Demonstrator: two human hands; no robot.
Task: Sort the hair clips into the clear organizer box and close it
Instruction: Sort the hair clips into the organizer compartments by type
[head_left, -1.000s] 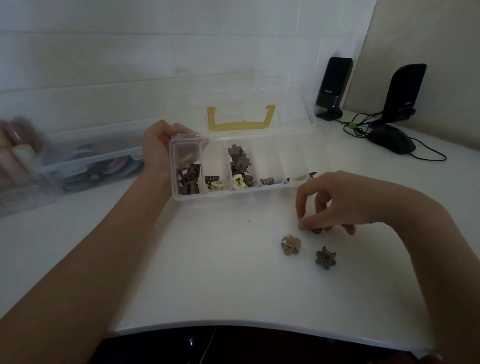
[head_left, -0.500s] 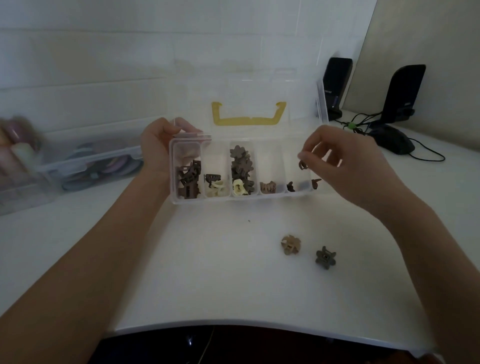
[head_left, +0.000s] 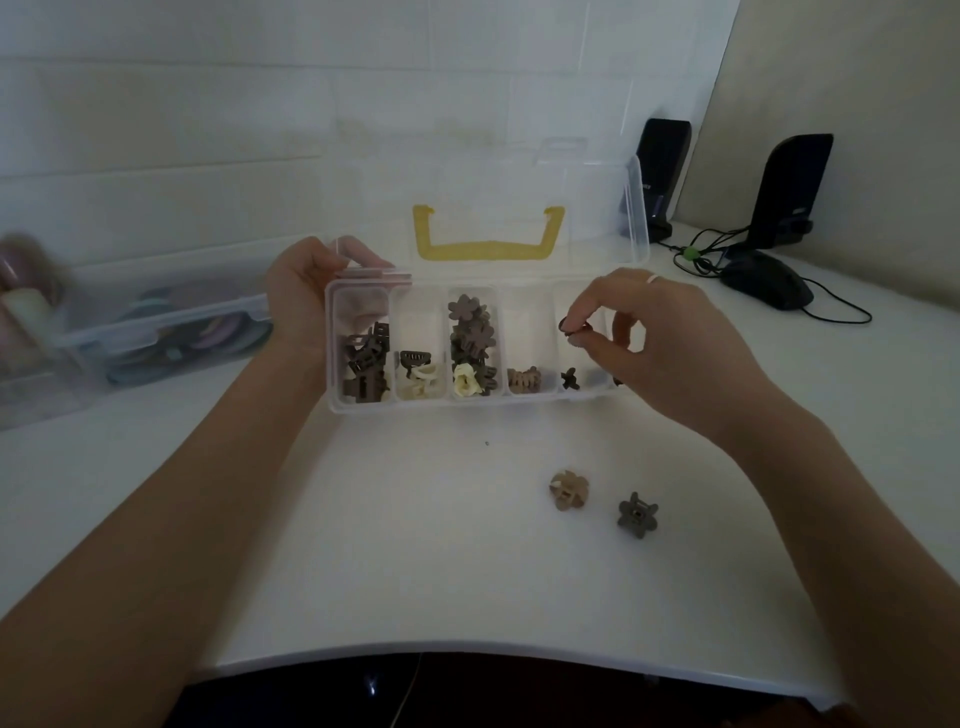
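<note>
Left hand (head_left: 306, 291) fingers clasping left end of open clear organizer box (head_left: 467, 402), right hand (head_left: 660, 343) fingers pinching small dark clip (head_left: 571, 326) over fifth compartment, tan clip (head_left: 569, 489) and grey clip (head_left: 637, 514) on worktop (head_left: 415, 545) below right fingers

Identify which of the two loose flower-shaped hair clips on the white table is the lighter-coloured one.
The tan flower-shaped hair clip, the left one of the pair; the dark grey flower-shaped clip lies to its right.
</note>
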